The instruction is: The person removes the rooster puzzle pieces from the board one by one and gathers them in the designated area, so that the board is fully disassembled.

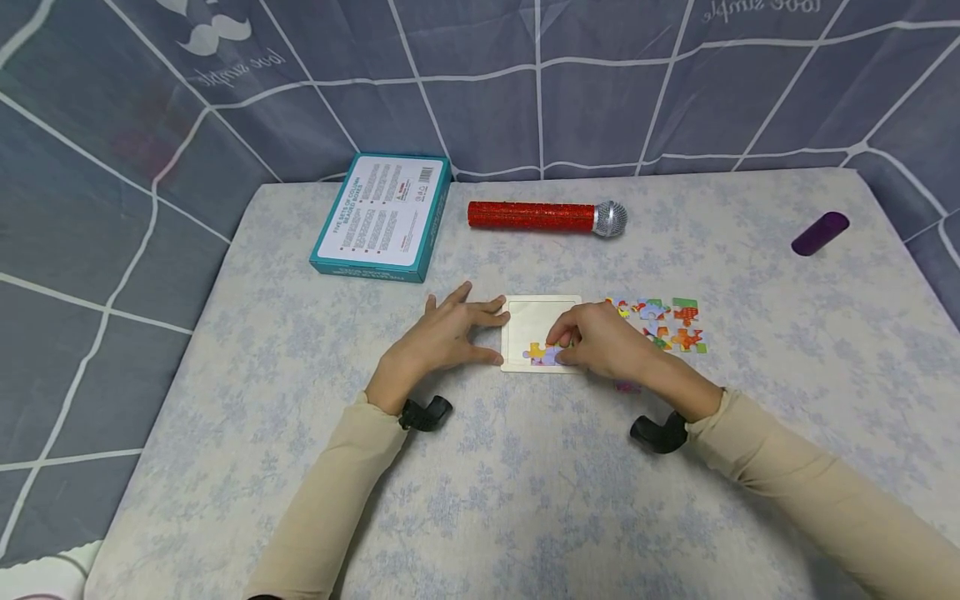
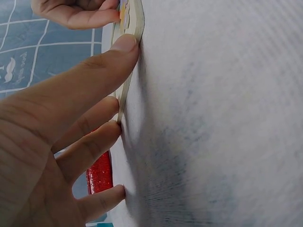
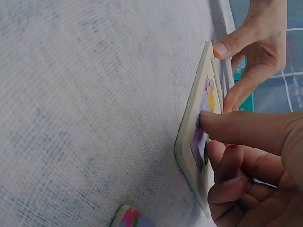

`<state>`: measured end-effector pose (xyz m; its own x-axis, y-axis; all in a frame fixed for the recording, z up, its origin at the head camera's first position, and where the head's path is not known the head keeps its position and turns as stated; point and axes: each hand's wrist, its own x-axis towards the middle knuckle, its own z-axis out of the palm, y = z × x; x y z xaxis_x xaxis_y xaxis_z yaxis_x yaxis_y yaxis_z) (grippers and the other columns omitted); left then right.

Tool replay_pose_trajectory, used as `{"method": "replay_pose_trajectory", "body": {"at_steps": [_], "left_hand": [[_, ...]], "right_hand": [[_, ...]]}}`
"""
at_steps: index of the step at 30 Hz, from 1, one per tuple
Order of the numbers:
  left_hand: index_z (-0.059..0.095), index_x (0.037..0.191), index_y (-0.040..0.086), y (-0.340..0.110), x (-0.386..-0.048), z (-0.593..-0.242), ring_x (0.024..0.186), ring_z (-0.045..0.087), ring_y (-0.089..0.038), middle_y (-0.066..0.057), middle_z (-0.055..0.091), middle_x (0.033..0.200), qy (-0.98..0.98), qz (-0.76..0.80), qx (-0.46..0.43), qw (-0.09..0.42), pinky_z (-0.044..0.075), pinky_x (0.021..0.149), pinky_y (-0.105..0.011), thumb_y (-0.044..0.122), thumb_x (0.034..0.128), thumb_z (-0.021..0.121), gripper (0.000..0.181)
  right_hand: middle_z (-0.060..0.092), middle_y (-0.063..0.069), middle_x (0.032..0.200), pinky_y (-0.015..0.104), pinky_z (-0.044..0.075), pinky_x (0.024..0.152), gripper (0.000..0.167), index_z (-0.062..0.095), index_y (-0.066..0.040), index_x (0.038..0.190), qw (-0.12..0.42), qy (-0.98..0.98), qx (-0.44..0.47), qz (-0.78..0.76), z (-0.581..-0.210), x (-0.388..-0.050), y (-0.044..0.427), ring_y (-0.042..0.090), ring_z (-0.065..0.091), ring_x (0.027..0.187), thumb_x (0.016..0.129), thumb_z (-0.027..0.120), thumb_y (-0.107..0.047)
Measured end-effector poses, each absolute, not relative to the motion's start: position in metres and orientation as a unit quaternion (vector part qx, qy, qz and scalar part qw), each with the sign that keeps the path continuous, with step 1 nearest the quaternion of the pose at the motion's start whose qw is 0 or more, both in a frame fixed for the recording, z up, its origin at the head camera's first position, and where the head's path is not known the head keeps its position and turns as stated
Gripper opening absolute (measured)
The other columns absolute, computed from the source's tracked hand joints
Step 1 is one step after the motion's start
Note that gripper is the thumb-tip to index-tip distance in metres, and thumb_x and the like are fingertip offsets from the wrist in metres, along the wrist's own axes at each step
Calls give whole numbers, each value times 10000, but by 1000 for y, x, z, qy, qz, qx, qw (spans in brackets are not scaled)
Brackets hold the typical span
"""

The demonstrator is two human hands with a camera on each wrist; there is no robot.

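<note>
A shallow white puzzle tray [image 1: 531, 323] lies on the table, with joined yellow and lilac jigsaw pieces [image 1: 536, 355] along its near edge. My left hand [image 1: 448, 335] touches the tray's left side, thumb and fingers spread along the frame. Over the tray's near right part, my right hand [image 1: 606, 340] pinches a lilac puzzle piece [image 3: 199, 137] between thumb and curled fingers, low against the tray floor. That hand partly covers the piece in the head view. Loose puzzle pieces [image 1: 686, 338] lie right of the tray, some hidden behind the right hand.
Behind the tray lies a red glittery microphone [image 1: 531, 216]. A teal box [image 1: 382, 217] sits at the back left, and a purple cylinder [image 1: 821, 233] lies at the far right. Grey checked cloth [image 1: 480, 117] hangs behind the table.
</note>
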<state>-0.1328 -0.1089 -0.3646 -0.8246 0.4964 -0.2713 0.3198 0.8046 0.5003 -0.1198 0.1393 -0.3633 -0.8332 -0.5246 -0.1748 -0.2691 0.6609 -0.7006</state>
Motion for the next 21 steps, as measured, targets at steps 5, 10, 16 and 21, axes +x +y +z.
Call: {"method": "replay_pose_trajectory", "body": {"at_steps": [5,10,16,21], "left_hand": [[578,1377,193,-109,-133,-364,1486,105,-376,57,397,1521,929,222,223,198,31,1061,-756,349,781,836,668],[575,1381,198,-109,-134,-364,1487,99,-372,62,389,1525,929,219,221,201,28,1063,-753,352,784,832,668],[572,1380,192,-109,-134,-365,1486,103,-374,57,391,1523,929,222,221,200,27,1061,-755,344,785,834,668],[571,1381,190,-108,-134,-364,1487,100,-375,55,389,1525,928,224,221,200,21,1060,-755,340,784,835,670]], "right_hand": [[645,14,784,316,468,678,120,725,-44,923,191,891,-219,-350,-363,-120,138,152,568,737,814,759,-6],[647,14,780,315,473,679,132,707,-38,907,185,891,-218,-354,-363,-120,137,148,573,724,798,767,6],[637,-5,754,302,481,668,127,689,-68,872,177,883,-214,-379,-364,-120,139,140,571,691,800,771,-2],[658,-18,752,282,478,658,99,706,-100,865,188,866,-215,-411,-364,-121,144,138,593,697,831,743,-16]]}}
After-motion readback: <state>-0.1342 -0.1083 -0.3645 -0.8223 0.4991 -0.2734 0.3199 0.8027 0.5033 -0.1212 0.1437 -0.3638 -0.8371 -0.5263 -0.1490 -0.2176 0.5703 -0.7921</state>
